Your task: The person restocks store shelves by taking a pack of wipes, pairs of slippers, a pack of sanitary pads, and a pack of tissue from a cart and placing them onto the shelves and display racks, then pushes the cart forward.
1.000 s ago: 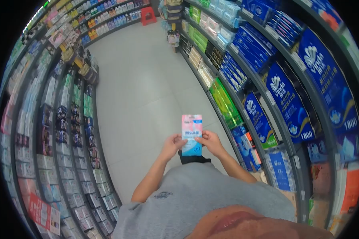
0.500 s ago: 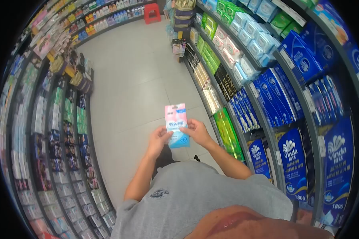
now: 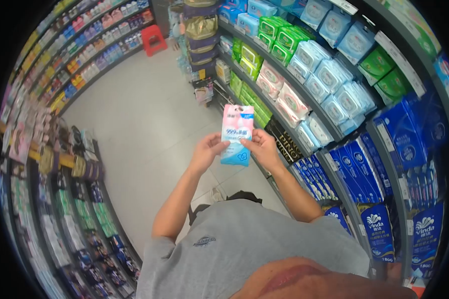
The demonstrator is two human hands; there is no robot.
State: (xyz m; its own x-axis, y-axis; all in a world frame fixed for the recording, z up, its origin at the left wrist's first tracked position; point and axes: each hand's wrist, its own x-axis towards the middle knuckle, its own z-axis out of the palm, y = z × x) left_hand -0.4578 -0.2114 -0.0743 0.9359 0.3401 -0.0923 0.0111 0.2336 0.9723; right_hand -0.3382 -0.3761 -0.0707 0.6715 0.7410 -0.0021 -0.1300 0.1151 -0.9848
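Observation:
A flat pink, white and blue packet (image 3: 236, 124), with a hang hole at its top and "999" printed across it, is held upright in front of my chest. My left hand (image 3: 209, 150) grips its left edge, thumb on the front face. On the opposite edge, my right hand (image 3: 261, 147) pinches it the same way. The fingers behind the packet are hidden. Past my right hand, black "PINO" packs (image 3: 283, 141) sit on a low shelf.
Shelves on the right carry light-blue wipes packs (image 3: 333, 74), green packs (image 3: 284, 40) and blue Vinda tissue packs (image 3: 377, 231). A red stool (image 3: 153, 41) stands at the aisle's far end. Stocked shelves line the left; tiled floor (image 3: 139, 124) runs between.
My view has turned toward the right-hand shelves, and the red stool appears further left. Both hands still hold the packet, now a little higher and further right in view. A shoe shows below.

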